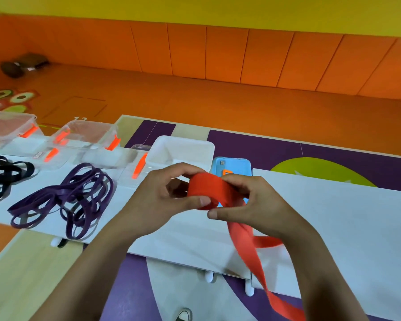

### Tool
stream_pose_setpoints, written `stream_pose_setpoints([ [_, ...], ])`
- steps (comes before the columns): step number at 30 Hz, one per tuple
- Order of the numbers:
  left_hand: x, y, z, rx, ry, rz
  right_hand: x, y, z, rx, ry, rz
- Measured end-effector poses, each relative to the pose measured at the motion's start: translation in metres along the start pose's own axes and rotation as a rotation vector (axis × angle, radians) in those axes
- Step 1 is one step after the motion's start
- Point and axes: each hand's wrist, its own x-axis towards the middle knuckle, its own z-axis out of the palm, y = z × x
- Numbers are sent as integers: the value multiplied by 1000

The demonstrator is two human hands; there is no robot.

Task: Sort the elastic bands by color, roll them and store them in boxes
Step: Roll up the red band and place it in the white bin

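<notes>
Far out at nine o'clock from the hands, black bands (0, 179) lie on the white table (333, 216), purple bands (72, 200) nearer, clear boxes (90, 133) at ten, a white box (183, 141) at twelve. The left hand (164, 195) pinches a half-rolled red band (204, 188), fingers curled round it; the right hand (252, 205) grips it likewise, and its loose tail hangs toward five o'clock

A children's playroom: orange padded wall (218, 54), bright patterned floor (252, 144), low white tables (345, 216).
</notes>
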Motion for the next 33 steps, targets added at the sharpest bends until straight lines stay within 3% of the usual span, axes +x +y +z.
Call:
stream_pose_setpoints([
  [5, 4, -7, 21, -317, 203, 22, 1, 15, 18, 262, 187, -120],
  [9, 3, -15, 37, -344, 280, -10, 0, 30, 32, 378, 239, -99],
  [13, -1, -14, 23, -112, 155, -13, -6, 31, 21, 256, 160, -62],
  [18, -2, 2, 1, 272, -139, -63, -8, 18, 9, -9, 10, -25],
  [20, -1, 8, -4, 316, -152, -8, -8, 13, 11, -38, 31, -32],
  [25, -3, 6, 1, -37, -21, 35, -8, 7, 13, 102, 153, -125],
  [28, -2, -2, 12, -216, 113, 15, -4, 15, 25, 207, 225, -128],
  [33, -5, -15, 40, -472, 197, -39, 2, 26, 48, 378, 319, -83],
])
